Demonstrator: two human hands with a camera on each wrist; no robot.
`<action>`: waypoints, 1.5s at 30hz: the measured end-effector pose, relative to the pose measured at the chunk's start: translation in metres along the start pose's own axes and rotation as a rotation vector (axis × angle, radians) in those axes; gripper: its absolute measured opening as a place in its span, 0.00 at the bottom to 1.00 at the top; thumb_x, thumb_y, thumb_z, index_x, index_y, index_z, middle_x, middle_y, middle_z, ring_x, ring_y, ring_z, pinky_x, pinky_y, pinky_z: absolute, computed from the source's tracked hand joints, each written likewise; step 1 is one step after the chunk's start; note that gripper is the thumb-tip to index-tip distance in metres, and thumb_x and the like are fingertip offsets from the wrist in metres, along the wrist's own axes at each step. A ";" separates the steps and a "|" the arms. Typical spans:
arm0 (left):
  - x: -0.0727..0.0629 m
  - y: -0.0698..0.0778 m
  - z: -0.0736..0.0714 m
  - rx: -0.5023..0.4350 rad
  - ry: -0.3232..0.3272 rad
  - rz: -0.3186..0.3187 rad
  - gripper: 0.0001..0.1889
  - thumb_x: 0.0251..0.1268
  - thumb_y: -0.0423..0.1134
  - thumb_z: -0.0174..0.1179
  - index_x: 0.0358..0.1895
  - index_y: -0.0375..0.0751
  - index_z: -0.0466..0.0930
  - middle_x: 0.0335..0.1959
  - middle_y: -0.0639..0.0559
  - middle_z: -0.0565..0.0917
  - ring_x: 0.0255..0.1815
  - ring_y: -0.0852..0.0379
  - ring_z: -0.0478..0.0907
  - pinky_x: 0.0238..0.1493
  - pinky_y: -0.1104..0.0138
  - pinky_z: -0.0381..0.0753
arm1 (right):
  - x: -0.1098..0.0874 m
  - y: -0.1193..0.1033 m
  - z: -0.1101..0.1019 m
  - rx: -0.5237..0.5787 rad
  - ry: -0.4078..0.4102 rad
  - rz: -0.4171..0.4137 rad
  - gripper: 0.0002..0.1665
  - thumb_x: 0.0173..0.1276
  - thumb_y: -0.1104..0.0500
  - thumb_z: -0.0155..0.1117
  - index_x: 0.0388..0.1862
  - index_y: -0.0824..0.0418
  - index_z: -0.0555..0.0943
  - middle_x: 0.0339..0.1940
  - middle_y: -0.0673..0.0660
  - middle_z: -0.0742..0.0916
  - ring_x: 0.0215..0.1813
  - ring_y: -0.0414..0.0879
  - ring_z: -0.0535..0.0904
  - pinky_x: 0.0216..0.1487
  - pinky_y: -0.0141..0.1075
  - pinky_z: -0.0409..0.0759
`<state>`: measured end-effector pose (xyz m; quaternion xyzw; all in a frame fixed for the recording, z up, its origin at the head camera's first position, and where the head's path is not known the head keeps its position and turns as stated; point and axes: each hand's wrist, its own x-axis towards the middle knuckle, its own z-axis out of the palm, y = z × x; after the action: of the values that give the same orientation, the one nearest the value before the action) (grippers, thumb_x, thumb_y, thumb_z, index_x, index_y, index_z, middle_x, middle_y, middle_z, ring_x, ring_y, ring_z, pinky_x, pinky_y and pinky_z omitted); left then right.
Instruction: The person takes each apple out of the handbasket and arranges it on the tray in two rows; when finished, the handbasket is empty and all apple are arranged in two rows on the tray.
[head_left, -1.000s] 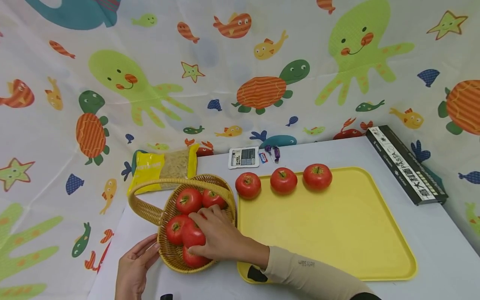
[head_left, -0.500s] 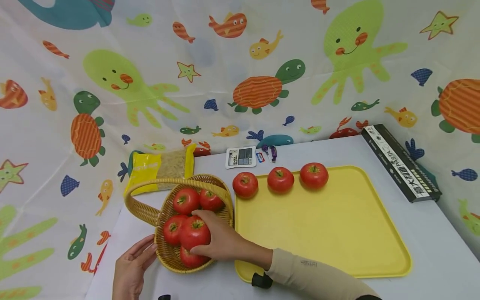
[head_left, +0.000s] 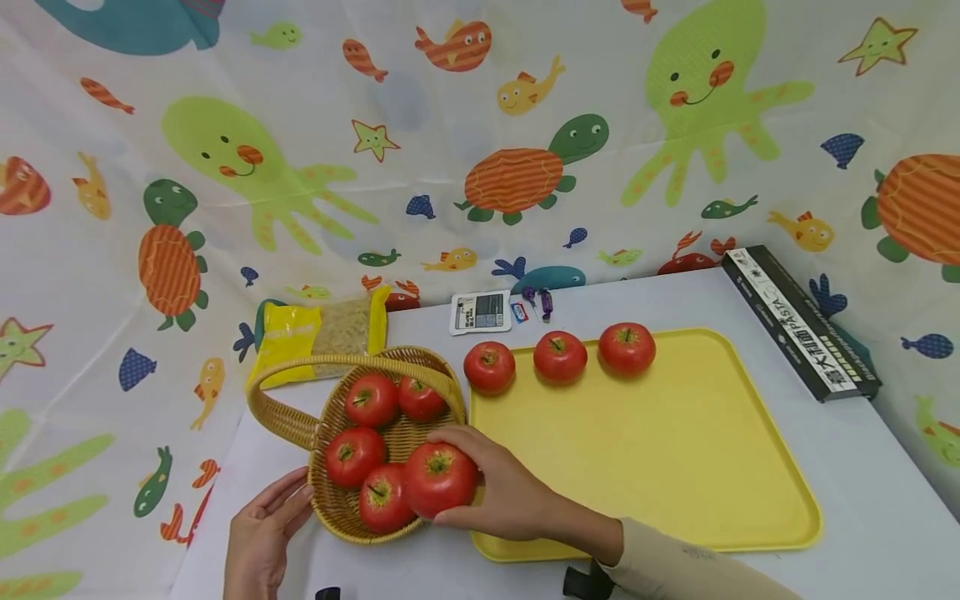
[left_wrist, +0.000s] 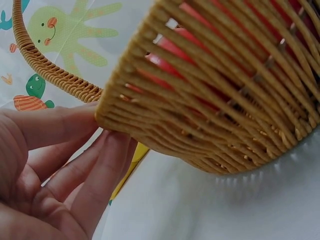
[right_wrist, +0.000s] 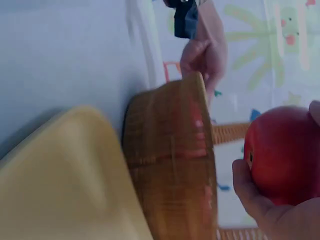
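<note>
A wicker basket (head_left: 330,517) with a looped handle stands left of the tray, with several red apples (head_left: 356,457) inside. My right hand (head_left: 517,496) grips another red apple (head_left: 441,479) between thumb and fingers, over the basket's right front rim. In the right wrist view that apple (right_wrist: 287,155) appears beyond the basket's side (right_wrist: 170,150), raised above the rim. My left hand (head_left: 258,533) pinches the left rim of the basket; in the left wrist view its fingertips (left_wrist: 112,142) lie against the woven edge. Three more apples (head_left: 561,357) line the tray's far edge.
The yellow tray (head_left: 645,467) lies right of the basket. Behind stand a yellow bag (head_left: 322,337), a white packet (head_left: 480,312) and small wrapped sweets (head_left: 546,305). A black pasta box (head_left: 798,325) lies at the right edge, before a patterned cloth (head_left: 420,108).
My right hand took hold of an apple in the basket, lifted it and carried it right to the rim. Another apple beneath it now shows fully. The left hand stays at the basket.
</note>
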<state>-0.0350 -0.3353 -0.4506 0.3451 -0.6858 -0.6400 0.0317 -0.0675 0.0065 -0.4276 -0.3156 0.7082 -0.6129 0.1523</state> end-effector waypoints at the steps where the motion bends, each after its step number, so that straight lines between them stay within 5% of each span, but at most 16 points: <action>1: 0.000 0.000 0.000 0.002 -0.001 0.000 0.24 0.64 0.26 0.67 0.26 0.70 0.88 0.32 0.68 0.88 0.40 0.70 0.85 0.42 0.70 0.87 | -0.007 -0.001 -0.006 -0.004 0.007 -0.001 0.43 0.62 0.49 0.77 0.73 0.41 0.67 0.69 0.44 0.74 0.66 0.42 0.72 0.60 0.35 0.81; 7: 0.001 0.000 -0.001 -0.021 0.006 -0.008 0.22 0.64 0.25 0.67 0.29 0.67 0.89 0.33 0.66 0.88 0.40 0.69 0.85 0.42 0.70 0.88 | -0.053 -0.008 -0.047 -0.100 0.124 -0.058 0.43 0.62 0.52 0.79 0.73 0.45 0.69 0.72 0.50 0.73 0.69 0.48 0.72 0.63 0.40 0.81; 12: 0.001 0.001 0.000 -0.025 0.008 -0.015 0.22 0.63 0.25 0.67 0.29 0.66 0.89 0.33 0.66 0.89 0.40 0.68 0.86 0.41 0.70 0.88 | -0.080 -0.012 -0.101 -0.164 0.389 -0.061 0.47 0.57 0.63 0.81 0.74 0.50 0.70 0.71 0.52 0.74 0.66 0.46 0.73 0.60 0.34 0.81; 17: 0.002 0.002 0.001 -0.043 0.010 -0.017 0.22 0.63 0.24 0.68 0.30 0.65 0.89 0.33 0.65 0.89 0.39 0.68 0.86 0.41 0.69 0.88 | -0.093 0.008 -0.170 -0.314 0.762 0.125 0.50 0.58 0.64 0.80 0.77 0.52 0.67 0.70 0.57 0.75 0.63 0.43 0.70 0.55 0.18 0.75; 19: 0.002 0.002 0.000 -0.053 0.007 -0.017 0.22 0.63 0.24 0.68 0.30 0.64 0.89 0.33 0.65 0.89 0.39 0.68 0.86 0.41 0.69 0.88 | -0.097 0.022 -0.195 -0.355 0.862 0.232 0.49 0.62 0.60 0.79 0.79 0.53 0.64 0.72 0.60 0.73 0.65 0.48 0.69 0.56 0.21 0.76; 21: 0.002 0.002 -0.001 -0.064 0.004 -0.016 0.22 0.63 0.24 0.68 0.29 0.64 0.90 0.33 0.65 0.89 0.39 0.68 0.86 0.41 0.69 0.88 | -0.100 0.037 -0.216 -0.361 0.914 0.327 0.49 0.65 0.58 0.76 0.81 0.56 0.61 0.74 0.64 0.71 0.67 0.56 0.67 0.63 0.35 0.78; 26: 0.002 0.001 -0.001 -0.084 -0.014 -0.005 0.21 0.63 0.23 0.68 0.31 0.62 0.90 0.33 0.63 0.89 0.38 0.68 0.86 0.40 0.70 0.88 | -0.104 0.067 -0.248 -0.407 0.888 0.475 0.52 0.67 0.59 0.73 0.82 0.65 0.54 0.75 0.74 0.66 0.70 0.71 0.63 0.67 0.70 0.68; 35: 0.002 0.001 -0.001 -0.076 -0.014 -0.005 0.20 0.63 0.24 0.69 0.31 0.63 0.90 0.33 0.64 0.89 0.39 0.68 0.86 0.41 0.70 0.88 | -0.098 0.090 -0.258 -0.482 0.828 0.507 0.53 0.65 0.59 0.75 0.80 0.70 0.56 0.71 0.77 0.68 0.69 0.73 0.64 0.65 0.71 0.69; 45: 0.001 0.001 0.000 -0.047 -0.009 -0.001 0.22 0.62 0.24 0.69 0.29 0.66 0.89 0.34 0.66 0.89 0.40 0.68 0.86 0.42 0.70 0.88 | -0.102 0.096 -0.261 -0.440 0.811 0.551 0.53 0.69 0.53 0.71 0.81 0.68 0.51 0.73 0.78 0.65 0.69 0.75 0.62 0.66 0.72 0.67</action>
<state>-0.0363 -0.3362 -0.4502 0.3417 -0.6706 -0.6574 0.0365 -0.1728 0.2772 -0.4846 0.1194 0.8785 -0.4600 -0.0481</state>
